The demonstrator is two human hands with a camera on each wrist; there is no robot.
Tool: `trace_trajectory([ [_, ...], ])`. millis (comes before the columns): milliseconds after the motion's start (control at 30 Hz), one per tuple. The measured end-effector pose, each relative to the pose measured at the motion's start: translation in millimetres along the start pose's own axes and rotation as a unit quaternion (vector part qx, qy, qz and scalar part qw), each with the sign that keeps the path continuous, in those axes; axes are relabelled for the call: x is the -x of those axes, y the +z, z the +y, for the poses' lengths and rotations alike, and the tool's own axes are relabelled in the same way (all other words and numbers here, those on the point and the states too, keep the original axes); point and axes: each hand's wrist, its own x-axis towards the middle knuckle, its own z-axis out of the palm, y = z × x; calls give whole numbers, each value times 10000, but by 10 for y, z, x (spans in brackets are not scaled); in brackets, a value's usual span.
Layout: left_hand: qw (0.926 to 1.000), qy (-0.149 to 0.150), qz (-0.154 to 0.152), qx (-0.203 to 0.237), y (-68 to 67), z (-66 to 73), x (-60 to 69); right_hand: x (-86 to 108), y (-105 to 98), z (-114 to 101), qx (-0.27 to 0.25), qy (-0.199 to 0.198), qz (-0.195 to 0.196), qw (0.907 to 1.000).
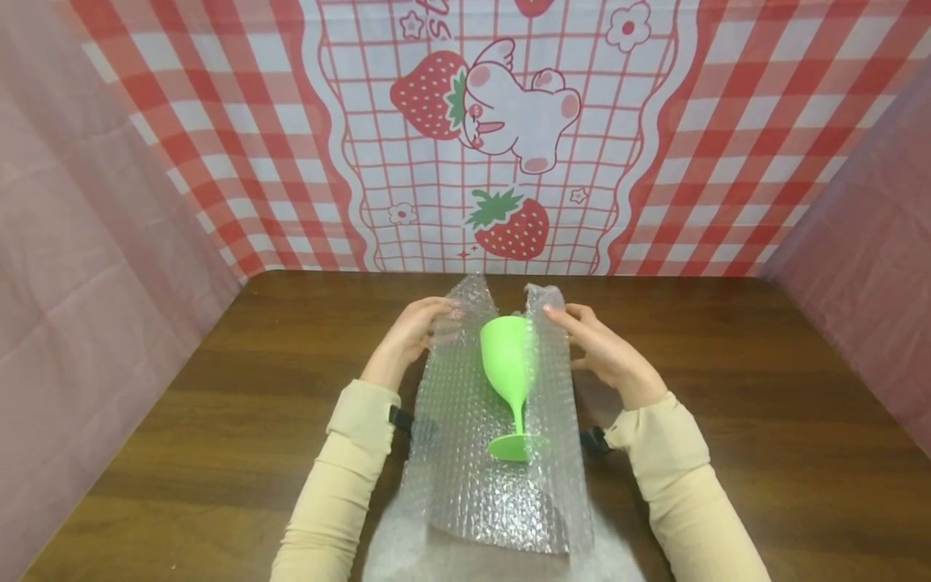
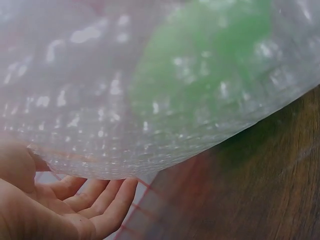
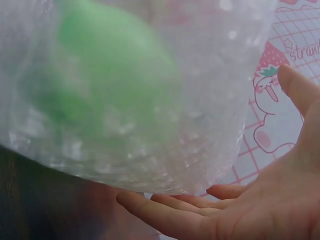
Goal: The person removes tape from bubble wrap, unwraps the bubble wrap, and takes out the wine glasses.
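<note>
A lime-green goblet (image 1: pixel 503 356) lies lengthwise on a sheet of bubble wrap (image 1: pixel 465 453), its bowl toward the back and its foot nearer the front. Both sides of the wrap stand raised around it, the right side partly covering bowl and foot. My left hand (image 1: pixel 418 327) holds the wrap's back left edge; in the left wrist view that hand (image 2: pixel 65 205) has its thumb partly hidden behind the plastic. At the back right, my right hand (image 1: pixel 600 347) touches the raised wrap. There the right hand (image 3: pixel 250 205) keeps its thumb spread and its fingers fairly straight beneath the plastic.
A whitish sheet (image 1: pixel 407 537) lies under the front of the wrap on the brown wooden table (image 1: pixel 240 420). Behind the table hangs a red-and-white checked cloth (image 1: pixel 247 145) with strawberry prints. Pink curtains (image 1: pixel 94 267) close off both sides.
</note>
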Motion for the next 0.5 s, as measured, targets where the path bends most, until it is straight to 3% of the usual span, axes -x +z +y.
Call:
trace_trajectory([
  [267,10000,44,-67,54,-21,0,10,61,-89,-35,416,37,-108,9991],
  [500,9999,104,3,3,-70,39,23,48,-129,-217,538,-1,-285,9981],
])
